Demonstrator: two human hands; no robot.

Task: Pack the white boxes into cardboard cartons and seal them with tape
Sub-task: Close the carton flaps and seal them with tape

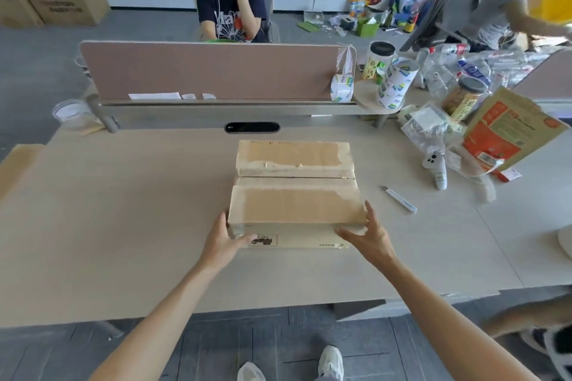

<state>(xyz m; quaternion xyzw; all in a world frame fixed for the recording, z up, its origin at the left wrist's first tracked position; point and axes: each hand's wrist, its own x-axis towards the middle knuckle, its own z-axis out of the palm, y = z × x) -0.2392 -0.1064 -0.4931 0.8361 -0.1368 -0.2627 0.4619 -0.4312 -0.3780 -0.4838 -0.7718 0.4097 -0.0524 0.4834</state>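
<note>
While the cardboard carton sits mid-table with both top flaps folded down (a seam runs between them), the left hand and right hand touch its near corners, fingers straight and spread, curled round nothing.

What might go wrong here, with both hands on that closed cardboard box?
1. The carton shows no fresh tape across its closed top. If the left hand and right hand at its near corners lift or tip it, it may well spring open.
2. The tape rolls stand far off, by the right end of the divider. Reaching them probably means letting go of the carton.
</note>
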